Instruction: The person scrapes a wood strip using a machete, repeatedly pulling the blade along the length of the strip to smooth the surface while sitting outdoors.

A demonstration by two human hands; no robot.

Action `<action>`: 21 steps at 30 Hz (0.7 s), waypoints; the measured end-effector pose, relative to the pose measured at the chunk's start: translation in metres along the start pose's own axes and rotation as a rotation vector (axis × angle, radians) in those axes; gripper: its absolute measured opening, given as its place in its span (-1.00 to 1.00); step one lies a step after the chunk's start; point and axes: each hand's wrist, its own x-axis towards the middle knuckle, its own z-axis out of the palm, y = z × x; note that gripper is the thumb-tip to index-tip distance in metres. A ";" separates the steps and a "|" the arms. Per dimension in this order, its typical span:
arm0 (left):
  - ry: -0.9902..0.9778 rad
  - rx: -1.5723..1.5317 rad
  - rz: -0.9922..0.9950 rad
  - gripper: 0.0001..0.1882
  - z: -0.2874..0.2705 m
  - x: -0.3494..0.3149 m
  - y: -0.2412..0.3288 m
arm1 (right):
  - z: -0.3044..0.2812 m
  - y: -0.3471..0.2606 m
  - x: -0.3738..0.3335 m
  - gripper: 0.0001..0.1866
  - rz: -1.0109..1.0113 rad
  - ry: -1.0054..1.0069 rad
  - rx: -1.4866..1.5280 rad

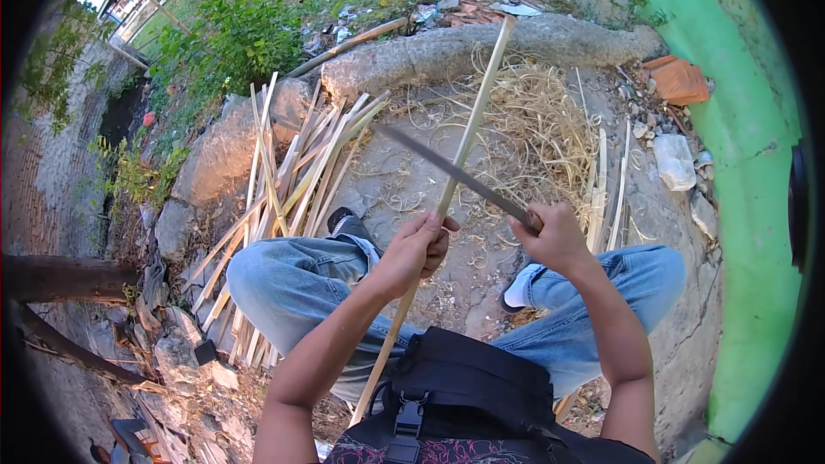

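My left hand (411, 255) is closed round a long pale bamboo strip (478, 107), which slants from beside my lap up toward the far wall edge. In my right hand (553, 239) is a long, narrow, dark-bladed knife (455, 174), its handle mostly hidden by my fingers. The blade crosses the strip a little beyond my left hand, its tip pointing to the far left. Whether the edge bites into the strip I cannot tell. Curly bamboo shavings (541, 120) lie heaped beyond the knife.
A pile of bamboo strips (296, 172) lies left of my bent knees, and a few strips (598, 189) lie at the right. A low concrete ledge (481, 51) bounds the far side; a green wall (748, 206) rises at the right. A black bag (481, 374) rests on my lap.
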 end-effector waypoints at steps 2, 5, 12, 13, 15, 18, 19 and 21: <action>-0.001 -0.021 0.015 -0.61 0.000 0.000 0.000 | 0.013 0.005 -0.004 -0.68 -0.096 0.010 0.013; 0.030 0.032 -0.014 -0.59 0.001 0.000 -0.002 | 0.026 0.005 -0.007 -0.73 -0.175 -0.016 -0.009; 0.189 0.415 0.175 -0.59 -0.005 0.001 -0.026 | 0.043 0.017 -0.004 -0.86 -0.204 -0.043 -0.103; 0.236 0.549 0.205 -0.58 -0.008 0.001 -0.030 | 0.046 0.020 -0.002 -0.86 -0.198 -0.041 -0.104; 0.274 0.620 0.263 -0.61 -0.006 0.001 -0.037 | 0.051 0.026 0.006 -0.90 -0.293 0.092 -0.161; 0.350 0.733 0.355 -0.61 -0.001 -0.001 -0.034 | 0.054 0.028 0.016 -0.90 -0.313 0.165 -0.188; 0.389 0.774 0.388 -0.59 0.000 0.000 -0.030 | 0.055 0.031 0.020 -0.88 -0.316 0.171 -0.202; 0.397 0.763 0.393 -0.59 0.000 0.002 -0.025 | 0.049 0.032 0.025 -0.88 -0.299 0.172 -0.199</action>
